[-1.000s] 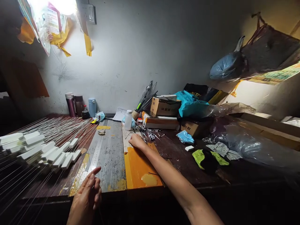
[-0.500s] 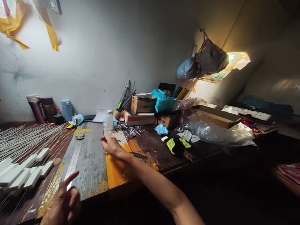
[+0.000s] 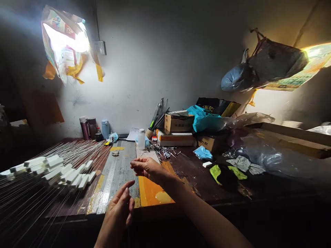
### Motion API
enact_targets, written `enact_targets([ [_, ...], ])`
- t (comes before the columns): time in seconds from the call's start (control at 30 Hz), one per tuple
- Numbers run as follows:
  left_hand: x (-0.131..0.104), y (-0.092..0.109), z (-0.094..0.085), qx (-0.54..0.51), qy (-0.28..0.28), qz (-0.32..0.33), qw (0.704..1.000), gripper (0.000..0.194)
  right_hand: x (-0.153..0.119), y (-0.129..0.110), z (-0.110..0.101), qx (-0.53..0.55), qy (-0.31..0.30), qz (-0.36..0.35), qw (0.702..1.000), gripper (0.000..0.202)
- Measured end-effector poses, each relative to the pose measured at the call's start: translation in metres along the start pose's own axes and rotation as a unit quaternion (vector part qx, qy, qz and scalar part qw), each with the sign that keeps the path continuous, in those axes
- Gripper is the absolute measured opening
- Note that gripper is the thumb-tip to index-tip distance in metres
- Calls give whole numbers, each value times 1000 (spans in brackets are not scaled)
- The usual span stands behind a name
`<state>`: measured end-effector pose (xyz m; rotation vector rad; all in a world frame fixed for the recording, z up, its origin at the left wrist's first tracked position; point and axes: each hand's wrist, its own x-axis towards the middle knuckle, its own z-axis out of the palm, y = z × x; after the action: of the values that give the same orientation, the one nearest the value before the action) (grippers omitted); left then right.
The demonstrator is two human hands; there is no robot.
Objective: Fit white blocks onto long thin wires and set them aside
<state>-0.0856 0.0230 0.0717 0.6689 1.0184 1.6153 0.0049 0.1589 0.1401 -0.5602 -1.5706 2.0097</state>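
My right hand (image 3: 148,169) hovers above the orange strip (image 3: 147,193) of the bench, thumb and fingertips pinched together. Whatever may be between those fingertips is too small to make out. Lower and to the left, my left hand (image 3: 120,206) is raised at the bench's front edge. Its index finger stretches out, the other fingers curl loosely, and no object shows in it. Beneath and beyond the hands lies a grey board (image 3: 121,168) with a metal ruler (image 3: 110,175) along its left side. A pale yellow puddle (image 3: 162,197) shows on the orange strip.
White blocks (image 3: 73,174) with many thin rods (image 3: 74,150) are piled at left. Behind stand a plastic bottle (image 3: 141,139), flasks (image 3: 105,129) and cardboard boxes (image 3: 178,122). Right are a blue mask (image 3: 203,152), a black-and-lime cloth (image 3: 227,175) and clear plastic wrap (image 3: 274,162).
The view has swung left, so the bench shifts right in the picture. My left hand has come up and closer to my right hand, which stays pinched.
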Motion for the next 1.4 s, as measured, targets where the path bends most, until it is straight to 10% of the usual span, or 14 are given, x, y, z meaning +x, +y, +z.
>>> enact_targets([
  [1.4, 5, -15, -3, 0, 9, -28, 1000, 68, -3, 29, -7, 69, -66, 30, 995, 20],
])
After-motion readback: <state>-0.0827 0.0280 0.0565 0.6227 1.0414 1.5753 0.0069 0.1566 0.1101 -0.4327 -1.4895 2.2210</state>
